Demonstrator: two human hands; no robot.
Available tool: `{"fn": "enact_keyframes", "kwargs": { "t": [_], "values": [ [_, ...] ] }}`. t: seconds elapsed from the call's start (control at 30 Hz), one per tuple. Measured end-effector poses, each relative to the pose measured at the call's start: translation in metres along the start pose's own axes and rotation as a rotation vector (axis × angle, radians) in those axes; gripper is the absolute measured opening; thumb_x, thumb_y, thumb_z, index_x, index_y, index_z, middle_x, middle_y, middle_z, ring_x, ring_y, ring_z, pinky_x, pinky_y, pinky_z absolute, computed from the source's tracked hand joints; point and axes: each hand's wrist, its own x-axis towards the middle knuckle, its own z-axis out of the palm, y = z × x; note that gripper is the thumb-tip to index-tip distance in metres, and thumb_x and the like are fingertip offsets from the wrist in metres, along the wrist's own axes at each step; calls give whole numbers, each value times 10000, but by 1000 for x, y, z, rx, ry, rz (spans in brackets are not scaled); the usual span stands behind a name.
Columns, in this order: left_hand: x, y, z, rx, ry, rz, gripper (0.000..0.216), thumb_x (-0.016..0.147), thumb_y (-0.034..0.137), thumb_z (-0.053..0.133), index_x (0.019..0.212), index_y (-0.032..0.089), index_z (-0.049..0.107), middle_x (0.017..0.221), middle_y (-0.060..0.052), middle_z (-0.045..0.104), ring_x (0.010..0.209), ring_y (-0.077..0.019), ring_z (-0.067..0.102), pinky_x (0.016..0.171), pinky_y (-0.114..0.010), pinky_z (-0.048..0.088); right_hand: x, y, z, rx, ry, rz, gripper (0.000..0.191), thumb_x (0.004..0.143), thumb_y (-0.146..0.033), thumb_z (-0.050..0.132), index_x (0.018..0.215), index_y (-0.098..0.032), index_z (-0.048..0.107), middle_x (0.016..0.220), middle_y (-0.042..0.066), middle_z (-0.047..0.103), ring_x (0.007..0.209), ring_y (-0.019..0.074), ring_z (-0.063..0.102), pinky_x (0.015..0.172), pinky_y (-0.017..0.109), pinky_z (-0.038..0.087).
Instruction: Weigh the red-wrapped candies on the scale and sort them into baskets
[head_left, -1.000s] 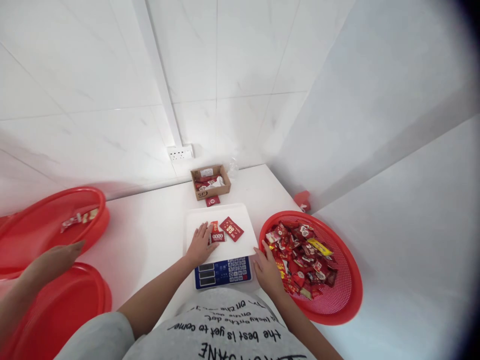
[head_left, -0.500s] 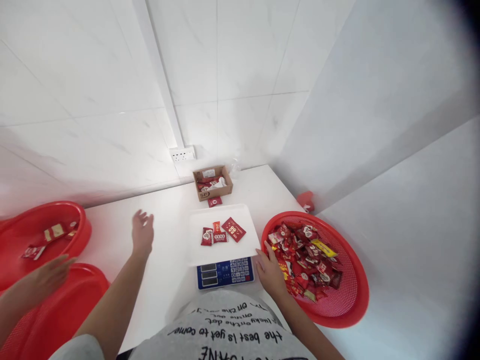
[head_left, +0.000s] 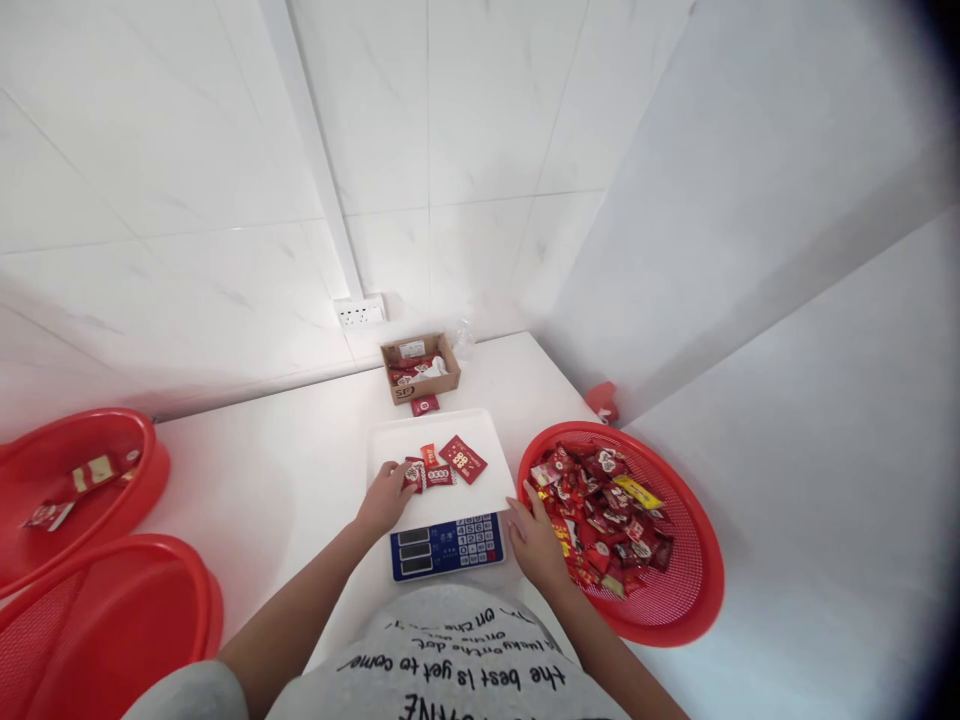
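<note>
A weighing scale with a white tray [head_left: 480, 490] and a blue keypad [head_left: 448, 545] stands in front of me. Three red packets lie on the tray: a small one [head_left: 414, 474], a middle one [head_left: 435, 469] and a larger one [head_left: 463, 458]. My left hand [head_left: 384, 498] is at the tray's left side, its fingers curled onto the small red packet. My right hand [head_left: 535, 540] rests on the near rim of a red mesh basket [head_left: 697, 580] full of wrapped sweets [head_left: 604, 515], fingers lying loosely over the nearest sweets.
A small cardboard box [head_left: 418, 365] with packets stands behind the scale, one red packet [head_left: 424, 404] lying before it. Two red baskets sit at the left, the far one [head_left: 142, 450] holding a few sweets, the near one [head_left: 172, 590] in front. A red item [head_left: 604, 400] lies by the right wall.
My left hand swung out to the left off the tray, then came back onto the leftmost packet. Another person's hand at the far left has left the view. My right hand stayed.
</note>
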Motion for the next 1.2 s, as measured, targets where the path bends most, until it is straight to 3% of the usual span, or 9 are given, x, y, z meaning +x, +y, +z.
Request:
{"fn": "enact_keyframes", "kwargs": {
  "t": [0.13, 0.27, 0.4, 0.47, 0.57, 0.77, 0.9, 1.03, 1.2],
  "values": [
    [-20, -39, -29, 172, 231, 1, 469, 823, 332, 490, 1272, 201, 452, 1373, -127, 367, 1276, -280, 328, 1017, -418, 332, 0, 2, 1, -2, 9, -27, 391, 799, -183, 408, 1158, -192, 561, 1402, 82, 349, 1274, 234, 366, 1024, 372, 369],
    [-67, -95, -69, 424, 462, -256, 556, 848, 375, 418, 1335, 113, 361, 1434, -212, 238, 1336, -379, 152, 1016, -549, 243, 0, 3, 1, 3, 1, -25, 389, 804, -192, 401, 1159, -191, 558, 1411, 81, 338, 1268, 237, 375, 1027, 383, 366],
    [-97, -115, -77, 291, 139, -506, 646, 867, 425, 354, 1358, 13, 271, 1211, -260, 517, 1126, -355, 499, 881, -476, 407, 0, 2, 0, 15, 17, -21, 377, 806, -205, 405, 1146, -196, 568, 1414, 76, 335, 1275, 239, 362, 1027, 390, 363],
    [-96, -106, -69, 211, 23, -511, 595, 892, 415, 288, 1338, 23, 311, 1018, -195, 642, 993, -310, 592, 866, -442, 417, 0, 1, 0, 4, 19, -25, 374, 802, -199, 409, 1140, -190, 572, 1422, 78, 318, 1283, 242, 348, 1032, 391, 354],
    [-78, -83, -53, 179, 21, -399, 523, 906, 417, 229, 1306, 121, 391, 946, -126, 677, 958, -274, 612, 892, -431, 399, 0, 1, 0, -16, 10, -27, 382, 800, -187, 405, 1146, -171, 565, 1432, 90, 285, 1292, 237, 333, 1039, 377, 345],
    [-31, -40, -22, 199, 249, -118, 513, 882, 376, 334, 1314, 104, 371, 1359, -170, 418, 1277, -290, 343, 1016, -441, 297, 0, -1, -1, -38, -18, -2, 389, 796, -180, 401, 1149, -163, 563, 1434, 97, 278, 1291, 235, 337, 1029, 366, 355],
    [-7, -3, -1, 128, 49, 149, 505, 850, 361, 429, 1312, 162, 378, 1368, -105, 417, 1304, -251, 293, 1054, -391, 268, 0, -5, -3, -38, -23, 28, 389, 794, -173, 402, 1148, -177, 565, 1428, 90, 298, 1274, 233, 361, 1005, 363, 378],
    [6, 24, 13, 167, -28, 142, 490, 788, 213, 493, 1265, 132, 414, 1296, -138, 461, 1223, -270, 377, 1008, -400, 302, 0, -6, -4, -24, -5, 14, 392, 788, -155, 404, 1146, -172, 565, 1430, 93, 300, 1283, 232, 348, 1020, 367, 360],
    [10, 23, 6, 157, -33, 136, 358, 807, 84, 382, 1132, 171, 504, 1142, -107, 561, 1071, -225, 491, 913, -361, 367, 0, -6, -3, -12, 6, 9, 400, 783, -139, 411, 1150, -185, 562, 1434, 76, 297, 1296, 223, 328, 1038, 364, 340]
  ]
}}
